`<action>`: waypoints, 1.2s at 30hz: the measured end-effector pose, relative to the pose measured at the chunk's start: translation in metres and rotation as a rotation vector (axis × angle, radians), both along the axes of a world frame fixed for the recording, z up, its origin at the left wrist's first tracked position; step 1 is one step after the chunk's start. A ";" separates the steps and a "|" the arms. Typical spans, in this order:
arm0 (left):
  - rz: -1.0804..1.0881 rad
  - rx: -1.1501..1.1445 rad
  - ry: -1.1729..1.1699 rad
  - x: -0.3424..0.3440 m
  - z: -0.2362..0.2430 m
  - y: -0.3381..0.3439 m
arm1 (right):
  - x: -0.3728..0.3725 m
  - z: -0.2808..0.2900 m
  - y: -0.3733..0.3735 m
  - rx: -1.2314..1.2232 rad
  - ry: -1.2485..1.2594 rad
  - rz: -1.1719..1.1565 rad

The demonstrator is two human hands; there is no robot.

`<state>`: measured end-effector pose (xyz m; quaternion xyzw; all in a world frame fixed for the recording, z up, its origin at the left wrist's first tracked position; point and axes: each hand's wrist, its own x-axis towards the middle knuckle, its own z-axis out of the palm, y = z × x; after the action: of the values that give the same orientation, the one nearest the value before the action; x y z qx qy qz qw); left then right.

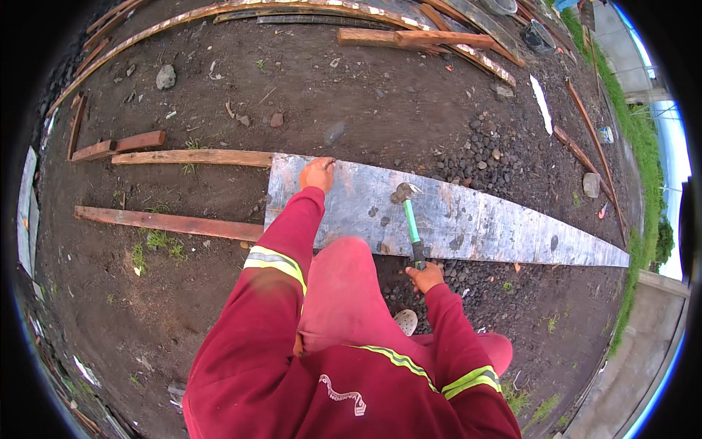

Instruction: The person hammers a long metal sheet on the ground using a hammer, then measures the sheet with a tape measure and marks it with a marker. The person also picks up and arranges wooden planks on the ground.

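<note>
A long grey metal sheet [355, 197] lies in front of me, narrowing toward the right, over the ends of two wooden beams. My left hand [318, 174] rests at its far edge near the left end. The fingers are closed there, and what they pinch, if anything, is too small to make out. Near the sheet's close edge my right hand [425, 277] is wrapped round the black grip of a claw hammer [412, 219]. The hammer's green shaft points away from me, its metal head over the sheet. My knee is beside the near edge.
The far beam [194, 157] and near beam [172, 223] stick out left of the sheet over dark soil. Loose stones [479, 157] lie beyond it. More timber [413, 38] is stacked at the back. A black bucket [537, 35] stands far right, and a concrete wall [636, 351] borders the right.
</note>
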<state>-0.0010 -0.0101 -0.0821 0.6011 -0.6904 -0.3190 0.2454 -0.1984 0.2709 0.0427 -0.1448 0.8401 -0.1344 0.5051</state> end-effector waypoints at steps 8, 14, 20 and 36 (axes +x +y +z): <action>-0.012 -0.199 0.037 -0.005 -0.019 0.012 | 0.037 0.010 -0.014 -0.186 0.160 0.166; -0.010 -0.205 0.039 -0.007 -0.017 0.010 | 0.072 0.002 -0.051 -0.488 0.147 0.157; -0.012 -0.239 -0.006 -0.006 -0.020 0.011 | 0.079 -0.023 -0.079 -0.226 0.249 0.281; -0.067 -0.315 -0.305 0.060 -0.021 -0.001 | 0.088 -0.025 -0.078 -0.657 0.153 0.091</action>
<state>0.0587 -0.0106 -0.1028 0.5734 -0.7804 -0.1204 0.2184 -0.1109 0.1934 0.0182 -0.3467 0.7801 -0.3641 0.3724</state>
